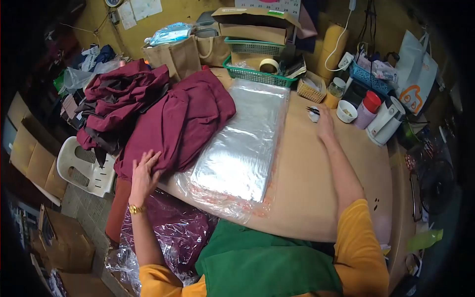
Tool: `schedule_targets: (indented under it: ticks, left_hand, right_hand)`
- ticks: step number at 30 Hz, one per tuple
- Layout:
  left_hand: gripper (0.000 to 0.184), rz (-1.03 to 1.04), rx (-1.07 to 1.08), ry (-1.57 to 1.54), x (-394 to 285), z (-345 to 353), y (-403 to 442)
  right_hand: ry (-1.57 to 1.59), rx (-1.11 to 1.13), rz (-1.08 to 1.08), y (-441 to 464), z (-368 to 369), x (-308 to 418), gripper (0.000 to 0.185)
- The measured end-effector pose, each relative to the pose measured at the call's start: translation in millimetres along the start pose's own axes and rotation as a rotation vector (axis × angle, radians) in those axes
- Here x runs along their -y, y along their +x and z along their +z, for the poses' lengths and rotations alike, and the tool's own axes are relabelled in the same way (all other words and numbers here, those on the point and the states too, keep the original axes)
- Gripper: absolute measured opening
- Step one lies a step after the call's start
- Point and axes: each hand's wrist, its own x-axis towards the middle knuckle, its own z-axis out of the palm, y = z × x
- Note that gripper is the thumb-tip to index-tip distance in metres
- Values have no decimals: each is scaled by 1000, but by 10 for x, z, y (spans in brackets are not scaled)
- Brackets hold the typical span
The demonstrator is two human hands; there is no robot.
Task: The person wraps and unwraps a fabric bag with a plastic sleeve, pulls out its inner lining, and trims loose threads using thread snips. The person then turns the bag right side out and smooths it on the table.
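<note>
My left hand point(143, 173) lies with fingers spread on the near edge of a maroon garment point(173, 119), which is folded on the table. My right hand point(325, 121) reaches to the far side of the table. Its fingers are closed on small black scissors point(312, 109), their points facing left over a small white item point(313, 117). Between my hands lies a stack of clear plastic bags point(242, 143), flat and shiny. A heap of maroon and dark garments point(118, 99) rises at the left edge.
Green baskets point(257, 76) with a cardboard box point(255, 24) stand at the back. A white bowl point(347, 112), a red-lidded container point(369, 106) and a white kettle point(388, 121) line the right side. A plastic chair point(86, 168) and plastic-wrapped maroon fabric point(173, 232) are at left.
</note>
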Motion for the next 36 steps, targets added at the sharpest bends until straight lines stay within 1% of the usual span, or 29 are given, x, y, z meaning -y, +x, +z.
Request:
schedule_targets:
  ticks: [1,2,3,5,7,9,10,12,13,14,15,16,17,18,20,21,22,23,24,26,27,28,29,31,32,33,34,35,36]
  left_hand:
    - [55,24,30,-285,190,123,88]
    - [42,48,58,-570,204,88,176]
    - [24,-167,43,-851,197,71,221]
    - [27,-258,8,-874,434,-87,401]
    - [30,-295,-304,-914,475,-320,615]
    - [29,-253,-463,-1191,101,-712,801]
    - [29,-255,-463,-1188,-78,-846,803]
    - [31,-84,-377,-1221,-480,-1060,789]
    - [31,1,-393,-1121,-838,-1100,729]
    - [28,39,-210,-1062,-1169,-1146,601]
    - [23,290,-113,-644,-1468,-1150,520]
    - [20,519,-57,-602,-1826,-970,381]
    - [34,747,7,-578,-2184,-790,243]
    - [56,785,196,-518,-2538,-632,35]
    - [71,941,276,-401,-2863,-184,-383]
    - [71,926,352,-366,-2964,-78,-512]
    - [73,925,419,-353,-3039,49,-609]
    - [74,922,484,-339,-3091,170,-693]
    - [74,930,479,-343,-3114,280,-768]
    - [68,1045,387,-586,-3149,325,-830]
    - [68,1051,391,-589,-3116,342,-839]
    - [60,983,472,-759,-3054,171,-760]
    - [53,906,553,-926,-2981,-17,-671]
    - [28,699,172,-891,-2775,-212,-519]
    - [19,577,58,-899,-2658,-288,-435]
    - [18,507,-130,-873,-2485,-155,-342]
    - [22,287,-275,-893,-2352,-111,-284]
    - [26,142,-311,-766,-2197,-200,-193]
    - [34,38,-238,-624,-1992,-76,-121]
  right_hand:
    - [-126,-24,-34,42,69,-133,42]
    - [-122,76,-4,77,10,-122,42]
    - [-112,79,-10,139,-37,-100,42]
    - [-188,368,149,269,-157,30,36]
    - [-211,347,81,321,-89,-30,33]
    - [-236,327,22,350,-45,-83,29]
    - [-224,302,65,390,-36,-93,28]
    - [-207,277,109,408,-35,-86,27]
    - [-90,132,180,422,-48,-69,27]
    - [-36,62,218,438,-45,-96,27]
    - [21,-10,251,454,-39,-125,27]
    - [43,48,397,513,17,-228,29]
    - [67,102,544,535,38,-297,32]
    - [64,97,551,500,-21,-291,32]
    - [226,110,571,461,-196,-251,39]
    - [216,104,582,436,-248,-281,39]
    - [359,197,592,434,-281,-332,38]
    - [324,108,521,400,-221,-425,36]
    - [281,21,452,366,-166,-511,38]
    - [224,16,467,417,-225,-533,41]
    - [173,22,485,441,-226,-533,45]
    - [217,220,631,510,-397,-486,46]
    - [215,221,637,487,-425,-469,46]
    - [222,-96,288,440,-452,-421,41]
    - [208,-102,249,410,-543,-300,39]
    - [289,8,216,298,-789,4,38]
    - [371,117,179,140,-975,294,37]
    - [424,294,159,17,-933,366,34]
    - [485,309,16,-285,-949,628,33]
